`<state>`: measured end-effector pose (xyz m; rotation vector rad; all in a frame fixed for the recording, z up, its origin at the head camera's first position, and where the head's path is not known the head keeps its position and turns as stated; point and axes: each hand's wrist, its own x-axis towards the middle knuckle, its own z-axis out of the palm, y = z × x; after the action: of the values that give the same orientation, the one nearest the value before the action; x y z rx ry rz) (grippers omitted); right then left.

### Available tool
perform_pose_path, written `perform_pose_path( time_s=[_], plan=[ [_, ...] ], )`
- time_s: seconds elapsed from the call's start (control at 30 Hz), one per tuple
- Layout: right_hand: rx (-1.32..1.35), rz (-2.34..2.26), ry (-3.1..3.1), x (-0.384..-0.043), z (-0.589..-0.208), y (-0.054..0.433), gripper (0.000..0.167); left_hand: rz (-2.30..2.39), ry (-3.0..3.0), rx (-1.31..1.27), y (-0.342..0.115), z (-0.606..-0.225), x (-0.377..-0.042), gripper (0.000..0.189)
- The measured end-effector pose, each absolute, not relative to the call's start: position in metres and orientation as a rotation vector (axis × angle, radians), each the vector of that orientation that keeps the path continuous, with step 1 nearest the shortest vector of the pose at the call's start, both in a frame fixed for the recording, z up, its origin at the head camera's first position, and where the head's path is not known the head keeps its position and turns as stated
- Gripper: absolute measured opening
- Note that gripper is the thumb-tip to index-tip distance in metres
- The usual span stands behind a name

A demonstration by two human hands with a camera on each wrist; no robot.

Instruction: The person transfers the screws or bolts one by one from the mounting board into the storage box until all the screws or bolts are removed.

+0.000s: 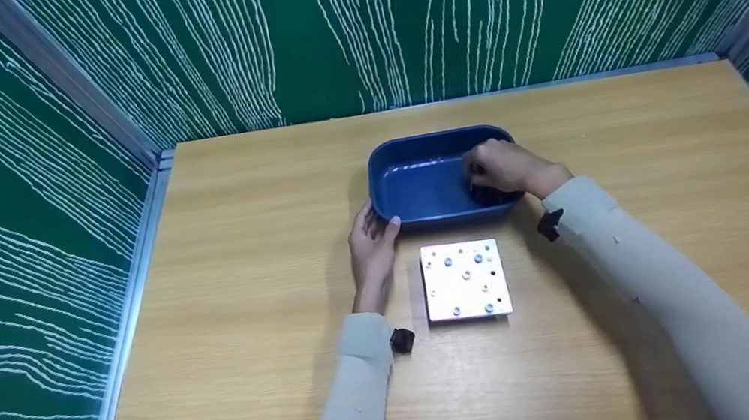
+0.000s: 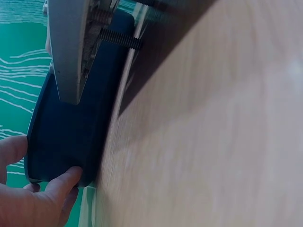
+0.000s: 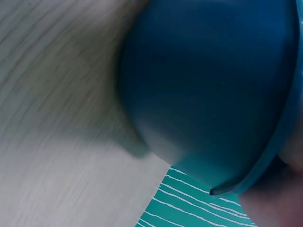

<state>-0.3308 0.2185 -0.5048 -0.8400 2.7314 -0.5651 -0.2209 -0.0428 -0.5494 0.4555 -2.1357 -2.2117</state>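
Observation:
A blue rectangular bin [image 1: 418, 195] stands on the wooden table. At its front left corner, my left hand [image 1: 372, 248] holds it, thumb near the rim and fingers [image 2: 66, 182] against the outer wall. My right hand [image 1: 505, 165] reaches over the front right rim, fingers curled down inside. Small dark pieces [image 1: 490, 195] lie by those fingertips; whether any is pinched is hidden. In front of the bin is a pale square metal plate [image 1: 468, 293] with holes and several bolt heads. Threaded bolts [image 2: 120, 39] stick out beneath it in the left wrist view.
Green panels with wavy white lines [image 1: 330, 35] enclose the table at the back and sides. Grey metal rails [image 1: 133, 311] run along the table's edges. Bare wooden tabletop [image 1: 241, 278] extends left of the bin.

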Motion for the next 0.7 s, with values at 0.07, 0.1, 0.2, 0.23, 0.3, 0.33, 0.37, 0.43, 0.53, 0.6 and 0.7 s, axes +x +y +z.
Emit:
perform_pose_path(
  time_s=[0.07,0.1,0.2,0.23,0.3,0.33,0.37,0.43,0.53,0.6,0.7],
  plan=[
    [-0.823,-0.58,2.725,-0.3315,-0.5049,0.2183,0.02,-2.211,-2.142,0.462,-0.0432,-0.5489,-0.2211,0.061],
    [-0.817,-0.582,2.724,-0.3319,-0.5051,0.2181,0.02,-2.21,-2.145,0.463,-0.0433,-0.5486,-0.2213,0.061],
    [-0.796,-0.584,2.735,-0.3327,-0.5064,0.2175,0.018,-2.202,-2.153,0.458,-0.0437,-0.5484,-0.221,0.061],
    [-0.8,-0.577,2.743,-0.3328,-0.507,0.2174,0.017,-2.207,-2.142,0.444,-0.0437,-0.5489,-0.221,0.061],
    [-0.812,-0.56,2.763,-0.3334,-0.509,0.2172,0.014,-2.214,-2.124,0.422,-0.0436,-0.5488,-0.2205,0.061],
    [-0.814,-0.551,2.774,-0.3337,-0.5099,0.2171,0.012,-2.219,-2.115,0.41,-0.0435,-0.5488,-0.2203,0.061],
    [-0.818,-0.54,2.784,-0.3341,-0.511,0.2172,0.011,-2.221,-2.108,0.4,-0.0434,-0.549,-0.2201,0.061],
    [-0.819,-0.519,2.8,-0.3348,-0.5124,0.2176,0.009,-2.228,-2.097,0.382,-0.0434,-0.549,-0.2198,0.061],
    [-0.8,-0.501,2.806,-0.3357,-0.5132,0.2178,0.008,-2.218,-2.115,0.392,-0.0435,-0.5487,-0.2195,0.061],
    [-0.799,-0.487,2.803,-0.3362,-0.5129,0.218,0.008,-2.208,-2.131,0.401,-0.0437,-0.5485,-0.2196,0.061],
    [-0.802,-0.463,2.792,-0.3372,-0.5126,0.218,0.009,-2.195,-2.149,0.42,-0.0438,-0.5484,-0.2203,0.061]
  ],
)
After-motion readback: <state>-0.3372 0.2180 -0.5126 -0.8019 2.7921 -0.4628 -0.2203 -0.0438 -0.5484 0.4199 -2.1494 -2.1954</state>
